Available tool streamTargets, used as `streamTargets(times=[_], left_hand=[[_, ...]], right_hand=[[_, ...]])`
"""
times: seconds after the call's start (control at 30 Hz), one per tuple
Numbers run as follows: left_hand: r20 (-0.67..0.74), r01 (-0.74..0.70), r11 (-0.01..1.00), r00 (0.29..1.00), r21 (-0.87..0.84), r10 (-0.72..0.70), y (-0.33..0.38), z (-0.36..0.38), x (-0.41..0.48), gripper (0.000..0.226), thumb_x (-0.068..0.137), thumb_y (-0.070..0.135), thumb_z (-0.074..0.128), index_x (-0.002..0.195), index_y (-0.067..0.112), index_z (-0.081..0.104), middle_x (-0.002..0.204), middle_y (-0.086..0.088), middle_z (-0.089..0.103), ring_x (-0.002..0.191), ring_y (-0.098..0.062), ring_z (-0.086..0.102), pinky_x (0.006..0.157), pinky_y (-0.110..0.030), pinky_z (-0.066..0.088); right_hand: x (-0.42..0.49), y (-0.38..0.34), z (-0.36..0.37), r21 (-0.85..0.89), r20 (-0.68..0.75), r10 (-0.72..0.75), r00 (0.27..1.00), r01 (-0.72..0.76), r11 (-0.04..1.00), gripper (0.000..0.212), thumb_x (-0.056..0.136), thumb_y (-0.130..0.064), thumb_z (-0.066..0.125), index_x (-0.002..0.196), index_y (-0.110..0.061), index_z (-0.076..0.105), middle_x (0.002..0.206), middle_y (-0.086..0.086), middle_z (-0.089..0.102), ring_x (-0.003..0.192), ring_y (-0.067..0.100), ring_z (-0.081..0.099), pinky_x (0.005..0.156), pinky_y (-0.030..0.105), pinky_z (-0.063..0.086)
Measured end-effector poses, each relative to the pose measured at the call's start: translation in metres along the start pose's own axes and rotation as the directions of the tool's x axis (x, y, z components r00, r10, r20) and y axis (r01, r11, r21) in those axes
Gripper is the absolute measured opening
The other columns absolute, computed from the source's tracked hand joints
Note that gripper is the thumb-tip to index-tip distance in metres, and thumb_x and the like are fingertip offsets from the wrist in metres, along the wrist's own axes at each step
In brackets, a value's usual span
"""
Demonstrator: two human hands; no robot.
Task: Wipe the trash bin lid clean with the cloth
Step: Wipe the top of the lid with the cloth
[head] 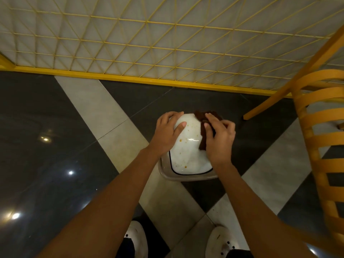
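Wiping Scarcely Under Way, Lid Spotted With Brown

The trash bin lid [188,151], white and domed, is seated on its grey bin [165,171] on the floor [46,127], directly ahead of the person's shoes [136,237]. A dark brown cloth [202,127] is pressed against the lid's far right portion by the right hand [220,140], whose fingers are curled over it and bunch it. The left hand [166,133] is laid on the far left corner, fingers spread and fairly straight, thumb stretched across the white surface; nothing is gripped, and the lid is judged to be steadied by it. Brown spots are scattered over the middle and near edge, so most of the surface is judged not yet cleaned. The area beneath the left hand cannot be reached until that hand is shifted. A wooden chair [320,146] stands just to the right and a yellow grid panel [149,43] beyond, neither touching the bin.
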State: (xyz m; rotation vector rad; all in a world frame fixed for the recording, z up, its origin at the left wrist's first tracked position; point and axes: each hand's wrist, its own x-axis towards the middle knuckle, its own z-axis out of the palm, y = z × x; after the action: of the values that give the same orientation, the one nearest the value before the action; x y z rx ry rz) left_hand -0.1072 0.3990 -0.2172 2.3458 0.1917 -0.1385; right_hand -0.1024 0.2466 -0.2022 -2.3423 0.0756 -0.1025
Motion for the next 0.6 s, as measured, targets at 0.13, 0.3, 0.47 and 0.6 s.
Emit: streamTargets(times=[0.13, 0.3, 0.47, 0.6], left_hand=[[-0.016, -0.018, 1.000, 1.000, -0.010, 0.017, 0.000, 0.000, -0.001, 0.043, 0.096, 0.034, 0.039, 0.138, 0.023, 0.038, 0.141, -0.004, 0.033, 0.133, -0.022, 0.021, 0.110, -0.033, 0.020], [-0.012, -0.007, 1.000, 1.000, 0.000, 0.007, -0.001, 0.001, 0.000, 0.044, 0.096, 0.034, 0.039, 0.139, 0.022, 0.037, 0.141, -0.004, 0.033, 0.134, -0.021, 0.021, 0.110, -0.032, 0.019], [-0.001, 0.004, 1.000, 1.000, -0.012, -0.004, 0.001, 0.000, -0.001, 0.045, 0.096, 0.035, 0.037, 0.139, 0.023, 0.036, 0.142, -0.004, 0.031, 0.134, -0.021, 0.021, 0.111, -0.034, 0.021], [0.002, 0.006, 1.000, 1.000, 0.009, -0.006, -0.001, 0.001, -0.001, 0.045, 0.096, 0.036, 0.037, 0.139, 0.024, 0.034, 0.142, -0.003, 0.031, 0.133, -0.020, 0.021, 0.110, -0.034, 0.022]], right_hand=[[0.025, 0.001, 0.004, 0.023, 0.042, 0.069, 0.997, -0.070, 0.997, 0.034, 0.095, -0.021, 0.045, 0.128, -0.017, 0.053, 0.131, 0.009, 0.048, 0.124, 0.019, 0.039, 0.105, 0.029, 0.030], [0.021, 0.006, -0.003, -0.081, 0.245, -0.212, 0.946, 0.238, 0.968, 0.037, 0.098, -0.023, 0.040, 0.132, -0.016, 0.048, 0.139, 0.002, 0.048, 0.137, 0.017, 0.029, 0.113, 0.030, 0.016], [0.053, 0.000, -0.009, -0.033, 0.385, -0.030, 0.922, 0.046, 0.998, 0.033, 0.098, -0.017, 0.038, 0.128, -0.012, 0.052, 0.129, 0.009, 0.054, 0.120, 0.022, 0.049, 0.094, 0.021, 0.031], [0.054, 0.000, -0.017, -0.085, 0.510, -0.189, 0.839, 0.268, 0.960, 0.034, 0.097, -0.011, 0.040, 0.129, -0.015, 0.052, 0.133, 0.007, 0.053, 0.123, 0.020, 0.048, 0.097, 0.020, 0.030]])
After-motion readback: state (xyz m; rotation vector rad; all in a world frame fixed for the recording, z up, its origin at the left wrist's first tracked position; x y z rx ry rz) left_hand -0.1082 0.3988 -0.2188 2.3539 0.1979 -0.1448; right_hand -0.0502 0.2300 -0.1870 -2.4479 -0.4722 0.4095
